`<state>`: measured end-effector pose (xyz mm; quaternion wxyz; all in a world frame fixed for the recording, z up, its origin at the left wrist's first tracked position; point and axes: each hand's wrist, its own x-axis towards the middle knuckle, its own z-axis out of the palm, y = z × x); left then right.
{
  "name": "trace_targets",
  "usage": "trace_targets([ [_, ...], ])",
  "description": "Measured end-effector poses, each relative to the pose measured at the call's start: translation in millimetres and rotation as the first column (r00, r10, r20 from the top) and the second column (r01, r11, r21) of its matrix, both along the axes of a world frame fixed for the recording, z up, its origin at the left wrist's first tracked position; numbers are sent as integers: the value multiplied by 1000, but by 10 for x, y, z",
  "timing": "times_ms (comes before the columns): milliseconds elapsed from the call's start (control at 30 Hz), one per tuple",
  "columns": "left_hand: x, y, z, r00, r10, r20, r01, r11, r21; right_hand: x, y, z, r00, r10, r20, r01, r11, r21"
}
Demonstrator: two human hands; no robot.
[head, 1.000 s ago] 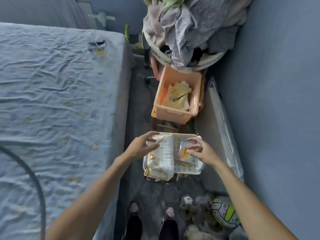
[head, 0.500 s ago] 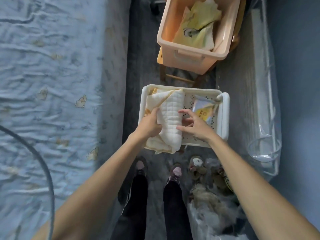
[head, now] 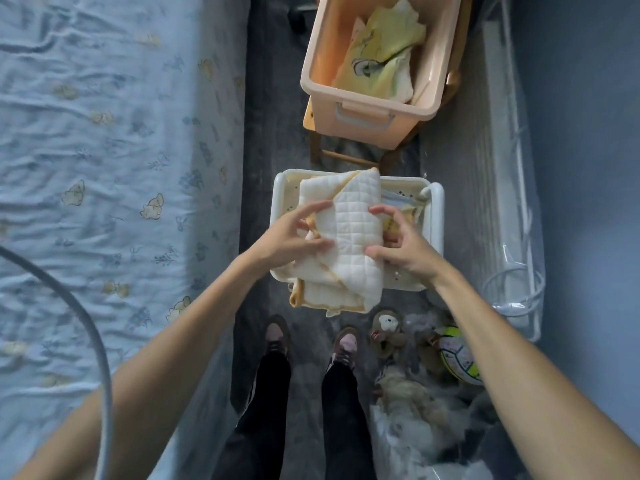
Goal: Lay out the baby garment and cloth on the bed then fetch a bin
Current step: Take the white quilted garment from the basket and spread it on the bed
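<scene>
A folded white quilted cloth [head: 349, 237] with yellow trim lies in a white perforated basket [head: 437, 216] on the floor beside the bed [head: 104, 168]. My left hand [head: 294, 233] grips the cloth's left side, and my right hand [head: 398, 240] presses against its right side, fingers curled around it. The cloth's lower edge hangs over the basket's near rim. A yellow packet [head: 405, 216] sits in the basket, partly hidden behind my right hand. Farther away, a peach plastic bin [head: 360, 116] holds a pale yellow baby garment [head: 381, 60].
The blue printed sheet covers the bed on the left. A narrow grey floor strip runs between bed and blue wall. A clear plastic bag [head: 505, 202] lies along the wall. Soft toys [head: 388, 330] and a ball [head: 457, 355] sit by my feet.
My right hand left the packet and moved onto the cloth. Both hands have closed on the cloth and lifted it slightly. The camera has tilted down and come closer.
</scene>
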<state>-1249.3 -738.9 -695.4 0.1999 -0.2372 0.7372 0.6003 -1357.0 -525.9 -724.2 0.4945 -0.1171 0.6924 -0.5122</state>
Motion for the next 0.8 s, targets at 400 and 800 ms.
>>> trace_targets([
  [400, -78, -459, 2351, 935, 101, -340, -107, 994, 2, -564, -435, 2551, 963, 129, -238, -176, 966, -188],
  [800, 1828, -887, 5043, 762, 278, -585, -475, 853, -214, 675, -1485, 5337, 765, 393, -511, -578, 769, -273],
])
